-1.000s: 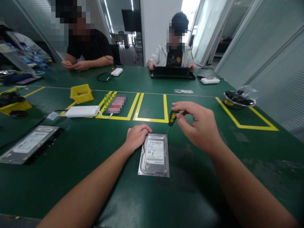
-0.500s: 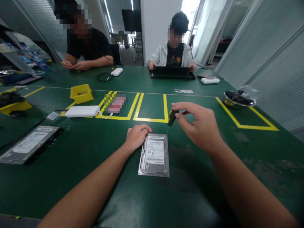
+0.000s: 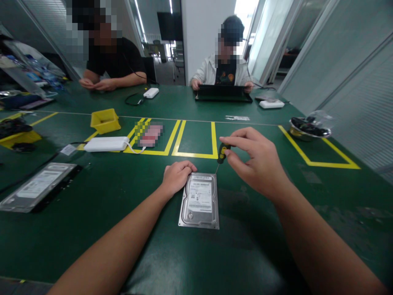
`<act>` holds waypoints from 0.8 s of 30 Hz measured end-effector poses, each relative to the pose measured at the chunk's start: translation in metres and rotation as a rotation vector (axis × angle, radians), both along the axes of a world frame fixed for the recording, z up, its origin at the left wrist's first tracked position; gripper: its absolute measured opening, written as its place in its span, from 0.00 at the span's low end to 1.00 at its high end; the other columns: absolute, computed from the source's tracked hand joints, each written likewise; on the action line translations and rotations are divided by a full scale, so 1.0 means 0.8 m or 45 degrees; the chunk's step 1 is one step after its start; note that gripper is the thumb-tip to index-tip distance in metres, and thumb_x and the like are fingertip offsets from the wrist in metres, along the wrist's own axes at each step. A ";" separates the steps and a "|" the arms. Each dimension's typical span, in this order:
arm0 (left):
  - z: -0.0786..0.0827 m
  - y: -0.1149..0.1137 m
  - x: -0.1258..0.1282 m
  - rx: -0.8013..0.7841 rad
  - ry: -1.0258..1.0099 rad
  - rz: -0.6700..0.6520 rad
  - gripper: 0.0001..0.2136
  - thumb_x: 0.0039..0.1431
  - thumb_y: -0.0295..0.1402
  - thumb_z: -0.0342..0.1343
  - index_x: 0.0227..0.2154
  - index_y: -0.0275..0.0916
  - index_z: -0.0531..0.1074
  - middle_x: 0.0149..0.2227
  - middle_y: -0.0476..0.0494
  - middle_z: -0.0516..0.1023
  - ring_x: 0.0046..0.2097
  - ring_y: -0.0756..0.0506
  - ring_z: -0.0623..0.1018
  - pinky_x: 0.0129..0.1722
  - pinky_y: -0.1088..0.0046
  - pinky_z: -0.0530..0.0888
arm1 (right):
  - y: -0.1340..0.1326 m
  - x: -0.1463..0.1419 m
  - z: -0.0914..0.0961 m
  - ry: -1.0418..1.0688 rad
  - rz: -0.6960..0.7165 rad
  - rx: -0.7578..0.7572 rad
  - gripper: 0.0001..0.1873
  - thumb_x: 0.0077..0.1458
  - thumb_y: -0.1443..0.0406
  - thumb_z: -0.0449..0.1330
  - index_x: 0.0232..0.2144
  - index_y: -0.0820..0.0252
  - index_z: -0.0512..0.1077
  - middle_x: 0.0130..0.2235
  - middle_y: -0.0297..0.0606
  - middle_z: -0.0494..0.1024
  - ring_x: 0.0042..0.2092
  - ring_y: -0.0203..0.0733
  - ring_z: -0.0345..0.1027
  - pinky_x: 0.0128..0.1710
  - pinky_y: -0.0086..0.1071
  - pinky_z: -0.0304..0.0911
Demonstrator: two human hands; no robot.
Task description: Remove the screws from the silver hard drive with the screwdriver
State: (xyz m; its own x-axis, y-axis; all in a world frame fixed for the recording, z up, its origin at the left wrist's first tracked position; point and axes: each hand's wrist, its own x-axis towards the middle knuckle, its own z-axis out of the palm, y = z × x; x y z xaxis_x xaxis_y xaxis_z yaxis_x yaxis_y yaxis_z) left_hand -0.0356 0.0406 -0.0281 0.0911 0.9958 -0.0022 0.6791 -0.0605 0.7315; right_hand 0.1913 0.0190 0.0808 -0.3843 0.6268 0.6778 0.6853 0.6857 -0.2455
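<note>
A silver hard drive (image 3: 199, 200) with a white label lies flat on the green table in front of me. My left hand (image 3: 178, 177) grips its far left corner, fingers bent over the edge. My right hand (image 3: 253, 157) pinches the dark green and yellow handle of a small screwdriver (image 3: 223, 153) between thumb and fingertips. The screwdriver leans slightly, and its thin shaft meets the far right corner of the drive. Whether the tip sits in a screw is too small to tell.
A second hard drive (image 3: 39, 186) lies at the left. Beyond are a white power bank (image 3: 106, 144), a phone (image 3: 150, 135), a yellow bin (image 3: 105, 121) and a metal bowl (image 3: 310, 128) with dark parts. Two people sit across the table, one holding a black panel (image 3: 224, 93).
The fingers of my right hand have shifted on the handle, and the screwdriver has turned, showing more yellow. My left hand and the drive have stayed in place.
</note>
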 end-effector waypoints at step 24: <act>0.003 -0.002 0.001 -0.013 -0.022 0.026 0.14 0.57 0.30 0.47 0.31 0.45 0.80 0.37 0.53 0.83 0.44 0.42 0.79 0.46 0.64 0.69 | 0.003 -0.001 -0.007 -0.014 0.019 -0.053 0.13 0.58 0.70 0.59 0.46 0.63 0.76 0.46 0.41 0.79 0.46 0.42 0.73 0.48 0.37 0.70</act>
